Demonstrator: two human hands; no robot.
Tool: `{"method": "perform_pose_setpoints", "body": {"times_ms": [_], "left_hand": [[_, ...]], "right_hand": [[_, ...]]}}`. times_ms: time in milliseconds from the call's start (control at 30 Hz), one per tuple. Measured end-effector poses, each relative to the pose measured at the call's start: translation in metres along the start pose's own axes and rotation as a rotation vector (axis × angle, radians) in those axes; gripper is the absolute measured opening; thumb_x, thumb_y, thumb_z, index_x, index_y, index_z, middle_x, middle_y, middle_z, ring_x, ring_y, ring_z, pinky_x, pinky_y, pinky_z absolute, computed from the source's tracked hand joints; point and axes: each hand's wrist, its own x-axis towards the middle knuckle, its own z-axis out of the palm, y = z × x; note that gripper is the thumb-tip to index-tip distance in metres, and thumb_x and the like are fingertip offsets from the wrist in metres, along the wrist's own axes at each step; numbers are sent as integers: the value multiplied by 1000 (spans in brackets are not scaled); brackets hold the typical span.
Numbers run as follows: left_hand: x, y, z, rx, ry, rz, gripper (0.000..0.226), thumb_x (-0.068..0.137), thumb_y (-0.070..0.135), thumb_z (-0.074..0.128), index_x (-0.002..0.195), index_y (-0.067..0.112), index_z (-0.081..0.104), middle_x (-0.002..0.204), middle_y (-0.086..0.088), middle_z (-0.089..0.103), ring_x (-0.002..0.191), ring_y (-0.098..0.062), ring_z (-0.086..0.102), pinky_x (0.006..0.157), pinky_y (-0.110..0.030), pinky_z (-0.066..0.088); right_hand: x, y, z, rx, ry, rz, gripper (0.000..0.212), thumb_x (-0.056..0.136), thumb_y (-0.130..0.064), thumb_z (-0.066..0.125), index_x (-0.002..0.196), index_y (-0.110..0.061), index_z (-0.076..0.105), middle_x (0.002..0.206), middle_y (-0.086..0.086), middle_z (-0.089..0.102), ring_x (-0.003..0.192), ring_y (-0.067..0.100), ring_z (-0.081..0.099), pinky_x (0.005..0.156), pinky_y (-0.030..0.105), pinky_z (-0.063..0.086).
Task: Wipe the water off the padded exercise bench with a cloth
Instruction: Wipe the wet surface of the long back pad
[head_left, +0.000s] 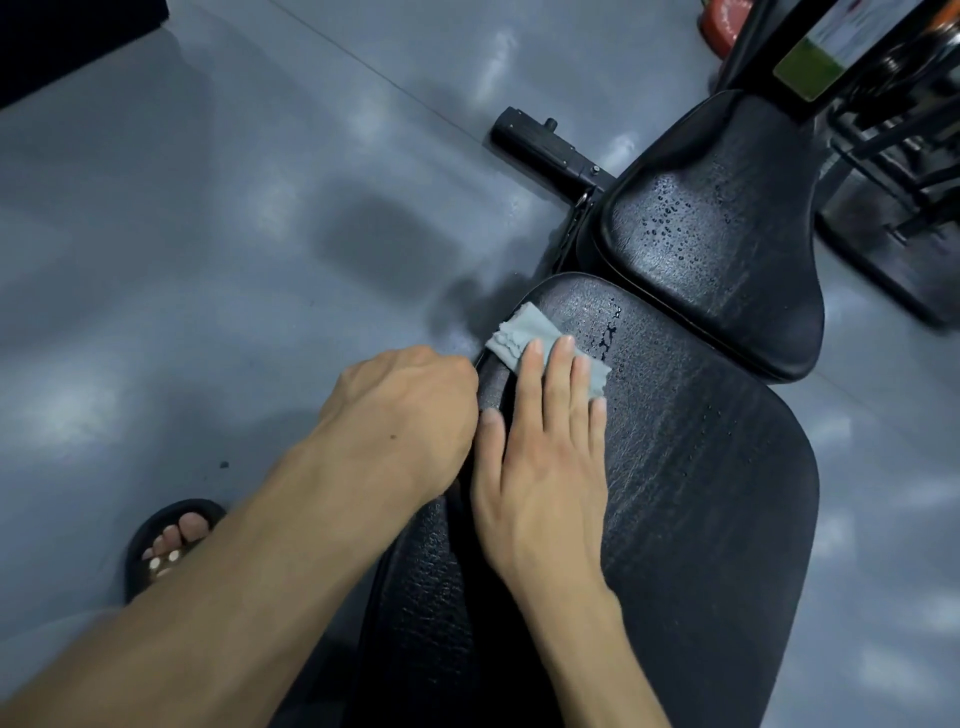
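Observation:
The black padded bench runs from the bottom centre to the upper right, as a long pad (701, 493) and a smaller pad (727, 249) beyond it. Water droplets (670, 213) dot the smaller pad, and a few wet spots (609, 335) lie near the long pad's far end. A small grey-blue cloth (524, 332) lies flat on the long pad's far left corner. My right hand (545, 452) presses on the cloth with straight fingers. My left hand (400, 410) curls over the long pad's left edge, its fingertips hidden.
Grey glossy floor (208, 234) spreads to the left. A black frame bar (540, 145) sticks out of the bench at the upper middle. Machine frames and a placard (841, 47) stand at the upper right. My sandalled foot (171, 540) is at the lower left.

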Motion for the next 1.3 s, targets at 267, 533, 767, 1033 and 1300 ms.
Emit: {"method": "perform_pose_setpoints", "body": {"times_ms": [267, 533, 767, 1033, 1300], "left_hand": [[-2, 4, 2, 35, 1, -28, 10, 92, 9, 47, 94, 19, 46, 83, -3, 41, 83, -31, 44, 73, -33, 37], [-4, 8, 0, 14, -5, -33, 9, 92, 12, 51, 91, 20, 46, 107, -9, 63, 81, -31, 45, 72, -32, 37], [-7, 6, 9, 12, 5, -45, 11, 90, 6, 47, 94, 15, 41, 88, -7, 48, 84, -33, 46, 70, -34, 36], [-5, 8, 11, 9, -1, -40, 13, 91, 9, 47, 96, 19, 41, 110, -8, 62, 101, -36, 59, 74, -33, 36], [-11, 10, 9, 79, -33, -23, 11, 92, 11, 45, 98, 19, 40, 122, -7, 62, 113, -35, 60, 80, -36, 41]], "right_hand": [[73, 18, -12, -29, -6, 120, 64, 108, -43, 23, 164, -14, 10, 171, 9, 2, 158, 24, 0, 127, 46, 2], [-26, 8, -7, -9, -99, 37, 69, 103, -49, 12, 164, -17, 5, 171, 4, -7, 157, 18, -11, 128, 45, 1], [68, 36, -20, -22, -59, 167, 64, 109, -43, 22, 164, -15, 5, 171, 7, -2, 158, 22, -4, 127, 47, 0], [-27, 21, -8, -10, -46, 54, 67, 105, -46, 18, 164, -14, 7, 172, 6, -2, 158, 20, -6, 128, 46, 5], [-36, 25, -26, -15, -203, 5, 70, 103, -50, 15, 164, -18, -1, 170, 2, -15, 156, 16, -18, 127, 44, -8]]}}
